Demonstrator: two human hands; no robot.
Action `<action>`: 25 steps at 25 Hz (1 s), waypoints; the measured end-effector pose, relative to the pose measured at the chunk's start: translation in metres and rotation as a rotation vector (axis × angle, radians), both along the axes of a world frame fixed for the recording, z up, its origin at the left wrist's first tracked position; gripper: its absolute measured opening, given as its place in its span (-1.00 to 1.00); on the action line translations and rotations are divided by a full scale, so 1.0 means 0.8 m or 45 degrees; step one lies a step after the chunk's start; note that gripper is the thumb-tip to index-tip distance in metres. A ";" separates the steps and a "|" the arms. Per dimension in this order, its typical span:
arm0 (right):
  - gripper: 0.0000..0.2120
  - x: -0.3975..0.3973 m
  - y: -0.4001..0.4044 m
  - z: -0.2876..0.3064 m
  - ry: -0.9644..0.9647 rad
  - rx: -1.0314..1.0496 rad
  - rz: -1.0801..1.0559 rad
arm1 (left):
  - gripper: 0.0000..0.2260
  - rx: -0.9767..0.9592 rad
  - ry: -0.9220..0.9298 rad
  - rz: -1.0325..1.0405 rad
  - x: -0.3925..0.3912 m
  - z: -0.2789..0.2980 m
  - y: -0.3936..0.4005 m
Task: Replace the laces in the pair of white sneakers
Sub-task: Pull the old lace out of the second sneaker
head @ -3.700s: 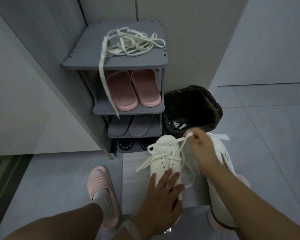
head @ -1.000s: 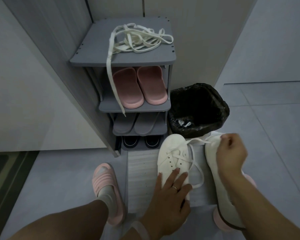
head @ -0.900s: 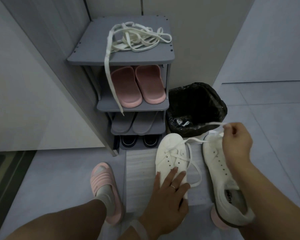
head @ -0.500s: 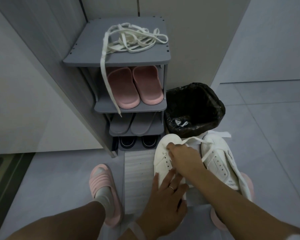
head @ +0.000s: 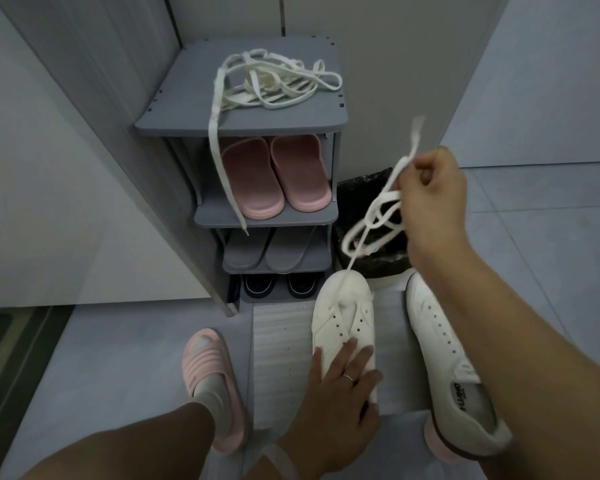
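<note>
Pulling the old lace [head: 374, 220] up out of the left sneaker [head: 343, 313], and I've got it pinched in my right hand [head: 430, 188], raised over the bin [head: 368, 261] that sits just behind the shoe's toe. My left hand [head: 340, 382] lies flat on the sneaker's rear half, fingers straight, pressing it down to the floor mat [head: 278, 341]. That hold matters: the lace is taut down to the front eyelets, and without the press the shoe would lift with it. Only the last crossings near the toe look threaded, so I judge this shoe nearly stripped. Best to pull straight up along the line of the eyelets, not sideways, so the flat lace slides without bunching. The loose loops hanging under my right hand could snag, so a steady draw beats a yank. The other sneaker [head: 444, 368], right of the first, shows bare eyelets. Fresh laces [head: 274, 88] wait in a tangle on the shoe rack [head: 187, 119] behind the sneakers.
</note>
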State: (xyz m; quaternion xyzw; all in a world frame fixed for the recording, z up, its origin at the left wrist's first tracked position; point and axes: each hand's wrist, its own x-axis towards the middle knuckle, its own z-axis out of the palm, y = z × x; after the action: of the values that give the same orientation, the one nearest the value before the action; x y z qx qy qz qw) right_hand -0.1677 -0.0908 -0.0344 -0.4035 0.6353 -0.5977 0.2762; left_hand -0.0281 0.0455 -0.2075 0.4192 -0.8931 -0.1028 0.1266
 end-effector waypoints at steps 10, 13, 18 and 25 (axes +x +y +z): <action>-0.78 0.005 0.053 -0.106 0.669 1.004 0.638 | -0.74 0.007 0.015 0.012 -0.001 -0.004 0.000; -0.65 0.029 0.061 -0.123 1.473 0.841 0.794 | -0.69 0.025 0.065 0.009 -0.001 -0.009 0.001; -0.79 0.041 0.054 -0.124 1.530 0.644 0.863 | -0.65 0.033 0.018 0.012 0.000 -0.010 -0.001; -0.77 0.014 0.017 -0.027 0.211 -0.016 0.221 | -0.75 -0.007 0.002 0.012 -0.002 -0.002 0.001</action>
State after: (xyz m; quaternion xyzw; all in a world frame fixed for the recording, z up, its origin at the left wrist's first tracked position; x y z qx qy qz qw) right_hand -0.1563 -0.0769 -0.0557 -0.5069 0.6148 -0.5401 0.2708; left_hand -0.0294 0.0459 -0.2091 0.4230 -0.8913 -0.1000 0.1291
